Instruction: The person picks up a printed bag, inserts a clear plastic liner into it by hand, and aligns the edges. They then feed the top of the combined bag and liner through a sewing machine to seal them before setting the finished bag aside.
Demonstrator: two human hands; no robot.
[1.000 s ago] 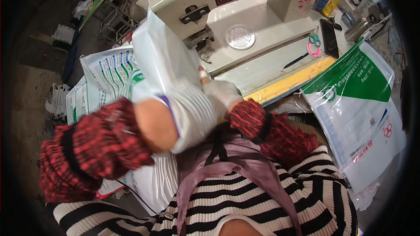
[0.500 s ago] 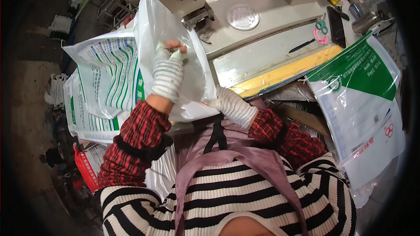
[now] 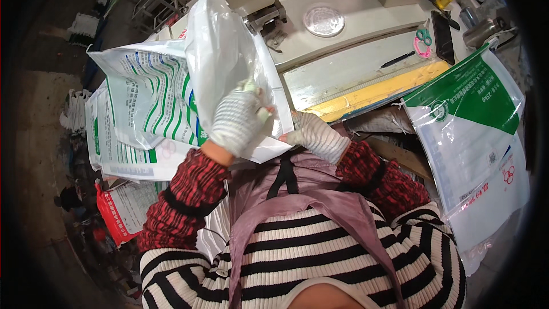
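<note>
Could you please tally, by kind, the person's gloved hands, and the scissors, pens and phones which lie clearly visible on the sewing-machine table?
Gloved hands: 2
Teal-handled scissors: 1
Black pen: 1
Black phone: 1
Total: 5

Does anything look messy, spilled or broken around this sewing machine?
Nothing looks spilled or clearly broken. The green-and-white bag at the right lies askew, slanting past the edge of the table, and the white plastic under the left hand is creased, perhaps just from handling.
</note>
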